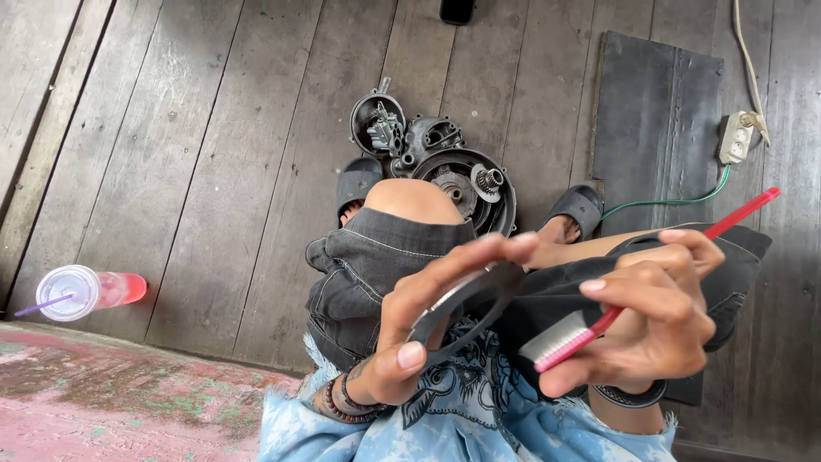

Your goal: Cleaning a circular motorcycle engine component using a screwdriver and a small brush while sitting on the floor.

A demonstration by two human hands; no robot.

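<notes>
1. At far left a clear lidded cup (84, 291) of pink drink with a purple straw stands on the plank floor (214, 171), beside a worn pink ledge (103, 393); a swung knee or foot could tip it, we judge, since it stands well apart from the work but close to the ledge edge.
2. Our left hand (419, 321) pinches a thin dark ring (466, 304), flat, grey and gasket-like, between thumb and fingertips, held above our lap; the hold is light and on one edge only, so we think a hard scrub could bend the ring or flick it out onto the planks.
3. Below, between our two black sandals, lie the oily metal engine parts (440, 167): round cast casings, a toothed gear, dull and greasy; a dropped ring could land among them and pick up grit.
4. Our right hand (654, 321) is closed on a red toothbrush (599, 321), white bristles just beside the ring, handle pointing up to the right; slick plastic could twist in greasy fingers.
5. Further right a dark mat (658, 111) lies flat, and a white socket (735, 137) with a green wire (676, 201) trails near our foot; it could snag.
</notes>
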